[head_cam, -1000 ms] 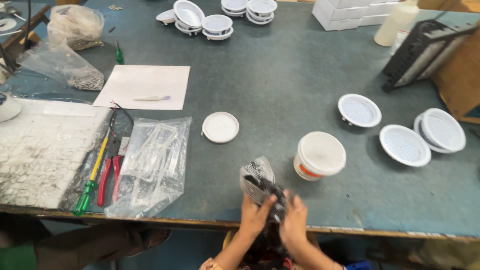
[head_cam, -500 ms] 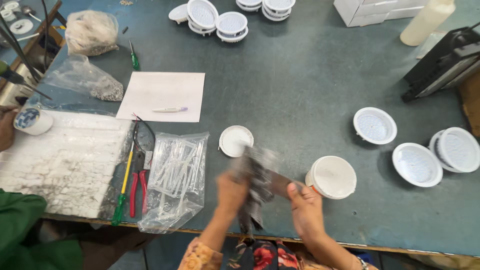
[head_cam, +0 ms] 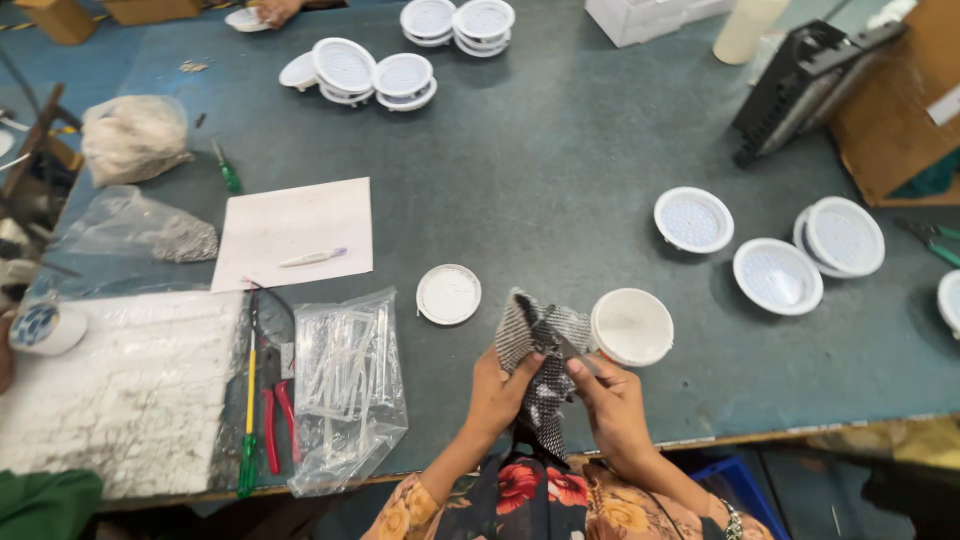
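While my lap and floral sleeves fill the bottom edge, my left hand (head_cam: 498, 395) and right hand (head_cam: 612, 405) meet just over the near edge of the table (head_cam: 560, 150), both pinching a small clear bag of dark tiny parts (head_cam: 540, 365); each grip is closed on the bag, the left at its side, the right with thumb and forefinger on its upper fold. What the bag contains is too fine to make out, and its lower end is hidden between my wrists. Just beyond my right hand stands one white round tub (head_cam: 631, 326), almost touching the bag, and a flat white lid (head_cam: 448, 294) lies to the left. Further left lies a clear packet of clear tubes (head_cam: 347, 385), beside a green-and-yellow screwdriver (head_cam: 247, 425) and red-handled pliers (head_cam: 276, 425), partly covered by the packet's edge. One white sheet of paper (head_cam: 293, 232) carries one pen (head_cam: 312, 258). To the right I count three white round lamp housings (head_cam: 693, 219) fully visible and a fourth cut off at the frame's edge. At the far side more housings (head_cam: 375, 75) are stacked; I can tell about seven, some overlapping. Another person's hand at the top edge is mostly cut off.
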